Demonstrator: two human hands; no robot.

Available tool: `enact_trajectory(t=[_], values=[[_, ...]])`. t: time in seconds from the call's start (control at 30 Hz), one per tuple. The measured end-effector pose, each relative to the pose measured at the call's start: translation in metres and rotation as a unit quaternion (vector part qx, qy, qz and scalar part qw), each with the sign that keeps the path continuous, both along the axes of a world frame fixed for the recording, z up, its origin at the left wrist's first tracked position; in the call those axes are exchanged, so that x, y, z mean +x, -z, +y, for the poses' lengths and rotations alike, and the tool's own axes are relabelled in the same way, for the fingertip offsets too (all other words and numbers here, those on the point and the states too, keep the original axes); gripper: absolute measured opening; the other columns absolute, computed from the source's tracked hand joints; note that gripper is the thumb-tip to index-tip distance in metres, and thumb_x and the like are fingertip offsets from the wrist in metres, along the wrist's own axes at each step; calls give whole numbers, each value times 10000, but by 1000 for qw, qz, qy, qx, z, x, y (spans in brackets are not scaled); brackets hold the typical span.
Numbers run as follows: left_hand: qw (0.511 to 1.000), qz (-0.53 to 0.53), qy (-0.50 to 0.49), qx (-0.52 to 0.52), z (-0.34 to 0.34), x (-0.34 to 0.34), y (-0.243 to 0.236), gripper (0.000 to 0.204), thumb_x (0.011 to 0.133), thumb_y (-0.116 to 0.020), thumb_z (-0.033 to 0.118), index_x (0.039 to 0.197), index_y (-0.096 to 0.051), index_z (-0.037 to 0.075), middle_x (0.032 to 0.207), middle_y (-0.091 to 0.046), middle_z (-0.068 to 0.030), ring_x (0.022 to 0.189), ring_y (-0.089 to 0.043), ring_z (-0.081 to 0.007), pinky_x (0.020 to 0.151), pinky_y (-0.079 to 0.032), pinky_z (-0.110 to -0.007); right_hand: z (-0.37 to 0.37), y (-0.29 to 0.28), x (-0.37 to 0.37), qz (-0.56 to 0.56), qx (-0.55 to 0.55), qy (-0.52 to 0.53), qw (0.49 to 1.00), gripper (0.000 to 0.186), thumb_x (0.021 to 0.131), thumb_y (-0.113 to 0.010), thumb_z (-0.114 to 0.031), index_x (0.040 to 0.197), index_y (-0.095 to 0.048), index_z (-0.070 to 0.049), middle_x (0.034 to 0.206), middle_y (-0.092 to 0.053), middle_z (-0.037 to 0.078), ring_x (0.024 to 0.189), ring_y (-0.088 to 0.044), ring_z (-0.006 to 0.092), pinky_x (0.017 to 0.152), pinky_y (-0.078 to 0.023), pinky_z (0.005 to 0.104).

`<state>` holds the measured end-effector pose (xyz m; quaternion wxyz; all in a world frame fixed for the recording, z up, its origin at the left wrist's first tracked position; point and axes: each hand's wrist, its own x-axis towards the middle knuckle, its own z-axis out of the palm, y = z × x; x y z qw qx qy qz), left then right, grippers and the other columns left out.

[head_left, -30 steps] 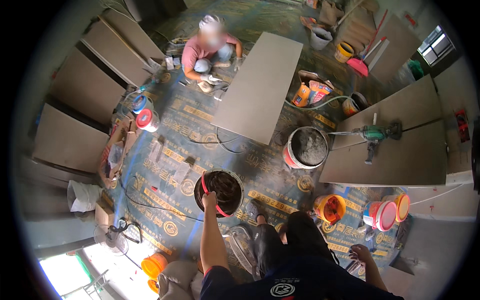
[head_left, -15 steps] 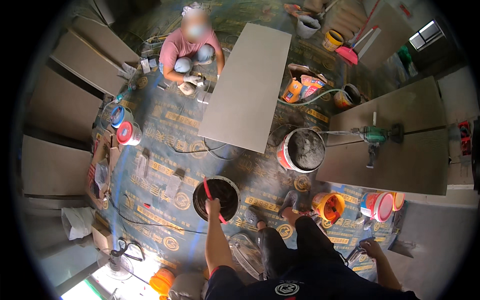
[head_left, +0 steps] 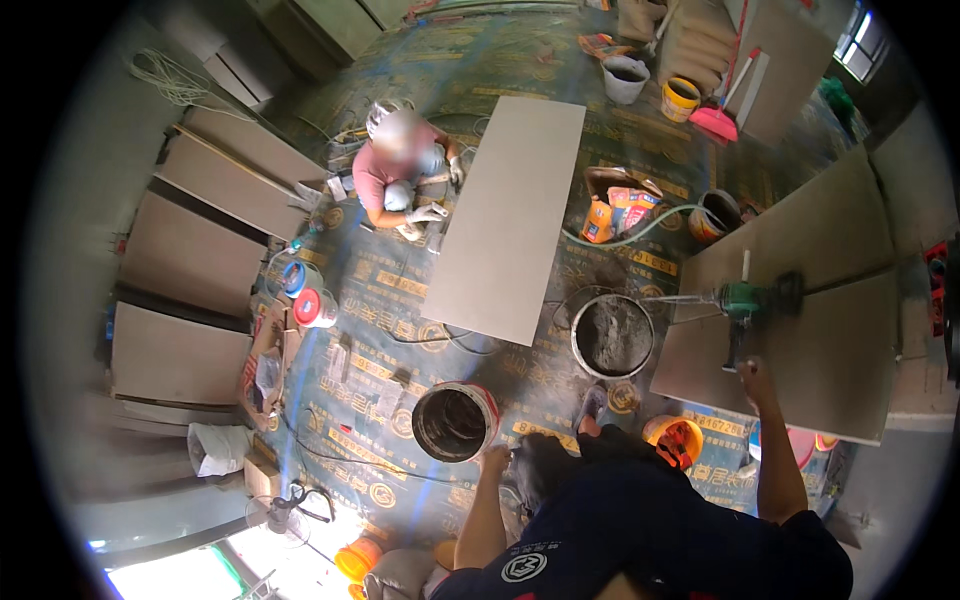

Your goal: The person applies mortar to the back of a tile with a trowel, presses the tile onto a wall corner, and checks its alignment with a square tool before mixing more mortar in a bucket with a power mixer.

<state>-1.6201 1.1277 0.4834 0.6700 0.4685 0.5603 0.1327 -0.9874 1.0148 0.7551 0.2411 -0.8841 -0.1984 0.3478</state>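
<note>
My left hand is curled beside the bucket of dark, wet material; what its fingers hold is unclear. My right hand is raised at the right, fingers loosely apart, just beside the handle of a green and black power mixer. The mixer lies across large grey panels, its shaft reaching to a bucket of grey paste. An orange bucket with red items inside stands below, near my legs.
A co-worker in pink crouches beside a large grey tile. More panels lean at the left. Lidded pails, an open carton, a hose, cables and a fan occupy the covered floor.
My left hand has moved right off the red handle's earlier position, and the bucket now sits further right. My right hand has risen from low beside my leg to the mixer. My body leans forward.
</note>
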Motion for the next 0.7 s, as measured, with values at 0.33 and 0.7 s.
enact_trajectory(t=[0.33, 0.7], values=[[987, 136, -47, -70, 34, 73, -78, 123, 815, -548, 204, 833, -598, 93, 773, -620, -54, 662, -605, -161, 553, -449, -288, 26, -37, 80, -421, 47, -13, 906, 492, 893, -519, -348, 1256, -448, -25, 1252, -452, 229, 1138, -455, 368, 957, -377, 452], [867, 299, 311, 248, 75, 78, -62, 130, 800, -570, 211, 820, -631, 98, 819, -649, -55, 696, -628, -184, 575, -467, -322, 2, 0, 161, -433, -185, -27, 882, 610, 878, -509, -317, 1324, -346, 67, 1333, -375, 303, 1248, -371, 424, 1053, -300, 458]])
